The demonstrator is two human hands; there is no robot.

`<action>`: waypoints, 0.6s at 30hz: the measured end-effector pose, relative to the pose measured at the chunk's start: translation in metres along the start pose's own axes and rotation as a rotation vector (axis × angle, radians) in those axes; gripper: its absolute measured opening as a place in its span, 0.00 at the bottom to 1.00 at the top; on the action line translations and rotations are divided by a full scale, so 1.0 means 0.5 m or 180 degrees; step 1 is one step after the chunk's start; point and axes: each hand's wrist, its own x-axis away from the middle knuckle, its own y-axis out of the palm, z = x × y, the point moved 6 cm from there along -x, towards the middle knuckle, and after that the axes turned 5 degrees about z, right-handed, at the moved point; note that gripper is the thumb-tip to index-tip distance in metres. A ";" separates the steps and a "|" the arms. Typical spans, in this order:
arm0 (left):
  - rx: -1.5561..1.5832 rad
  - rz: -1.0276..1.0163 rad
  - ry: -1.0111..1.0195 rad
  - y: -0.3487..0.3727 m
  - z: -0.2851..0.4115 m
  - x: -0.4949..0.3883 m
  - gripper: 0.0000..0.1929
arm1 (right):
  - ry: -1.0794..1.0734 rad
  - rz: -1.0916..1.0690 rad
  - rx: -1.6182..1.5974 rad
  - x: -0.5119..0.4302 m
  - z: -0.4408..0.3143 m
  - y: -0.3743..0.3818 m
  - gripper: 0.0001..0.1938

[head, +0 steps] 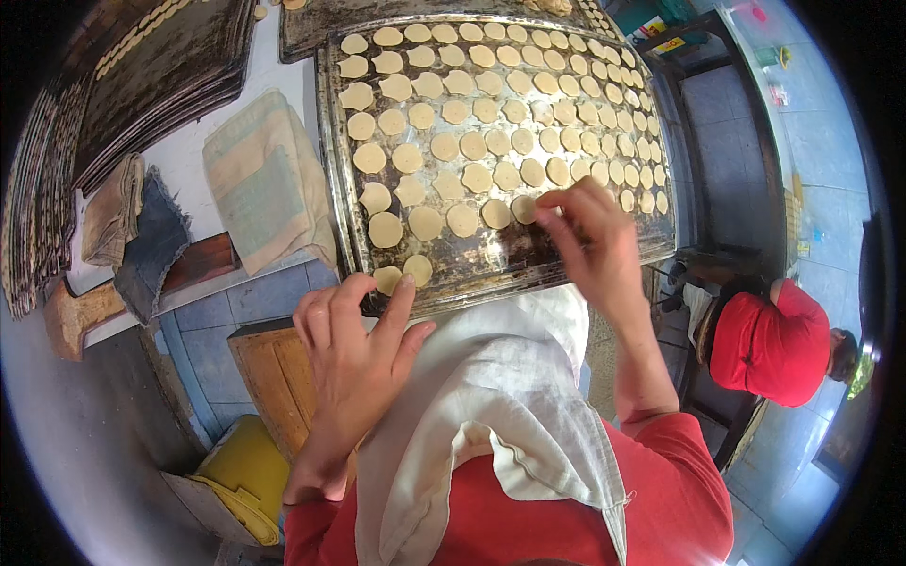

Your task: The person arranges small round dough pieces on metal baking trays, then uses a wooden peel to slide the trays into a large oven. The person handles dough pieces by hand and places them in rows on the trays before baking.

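Note:
A dark metal baking tray (453,272) lies before me, covered with rows of thin, flat dough rounds. At its near left corner my left hand (357,339) has its fingers spread, with fingertips on or just above two dough rounds (417,269). My right hand (598,237) is over the near row, thumb and fingertips at the right edge of a dough round (523,210). Whether those fingers pinch the round or only touch it is hard to see. Some rounds have neat edges, while others farther back are pointed or irregular.
Stacked baking trays (170,85) stand at the far left. A folded cloth (265,177), a dark rag (150,240) and a brown folded cloth (113,212) lie on the white table. Below left are a wooden board (276,375) and a yellow container (244,467). A person in red (771,347) is at the right.

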 end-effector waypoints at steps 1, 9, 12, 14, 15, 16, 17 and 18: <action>0.0102 0.0049 -0.0069 -0.004 0.002 0.000 0.25 | -0.0213 -0.0126 0.0039 0.010 -0.012 0.013 0.04; 0.0655 0.0473 -0.0338 -0.031 0.007 0.016 0.22 | -0.1036 -0.0595 0.0939 0.008 -0.051 0.079 0.11; 0.0946 0.0654 -0.0464 -0.033 0.005 0.029 0.21 | -0.0774 -0.0764 0.0705 -0.007 -0.039 0.079 0.08; 0.1058 0.0836 -0.0561 -0.035 0.001 0.037 0.20 | -0.0742 -0.0820 0.0715 -0.008 -0.039 0.080 0.08; 0.1118 0.0916 -0.0617 -0.036 -0.002 0.041 0.20 | -0.0660 -0.0770 0.0753 -0.009 -0.036 0.078 0.08; 0.1119 0.0937 -0.0655 -0.036 -0.004 0.044 0.19 | -0.0623 -0.0746 0.0694 -0.007 -0.037 0.078 0.08; 0.1124 0.0951 -0.0686 -0.035 -0.007 0.046 0.19 | -0.0608 -0.0794 0.0748 -0.006 -0.038 0.081 0.07; 0.1128 0.0949 -0.0729 -0.035 -0.010 0.047 0.19 | -0.0580 -0.0778 0.0816 -0.005 -0.038 0.081 0.07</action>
